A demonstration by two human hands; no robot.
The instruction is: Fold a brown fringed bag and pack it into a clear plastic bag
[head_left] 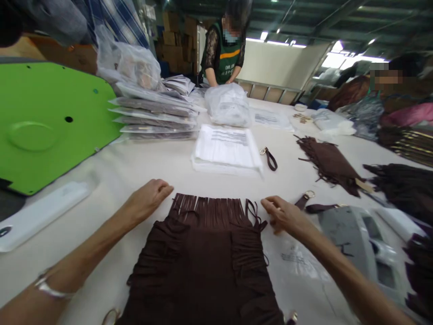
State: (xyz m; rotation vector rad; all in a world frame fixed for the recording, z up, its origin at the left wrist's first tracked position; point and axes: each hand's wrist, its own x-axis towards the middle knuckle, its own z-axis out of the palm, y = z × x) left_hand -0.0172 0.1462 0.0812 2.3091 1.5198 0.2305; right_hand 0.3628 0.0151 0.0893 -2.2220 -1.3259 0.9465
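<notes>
A dark brown fringed bag (209, 266) lies flat in front of me, its cut fringe pointing away from me and more fringe gathered along both sides. Beside the fringe's far left corner is my left hand (151, 197), fingers curled together; what they hold, if anything, is hidden. My right hand (282, 214) hovers just off the far right corner, near loose thin strands, its fingers bent and apart with nothing visible in them. Gold-coloured metal rings (111, 317) show at the bag's near edge. Under my right forearm lies a clear plastic bag (294, 257).
Ahead are a stack of white printed bags (225, 149), a brown wrist strap (270, 159) and packed pouches (155, 115). A green board (50, 108) stands left. Another fringed bag (333, 162) and a grey tool (352, 239) lie right. A co-worker (226, 49) handles plastic across the table.
</notes>
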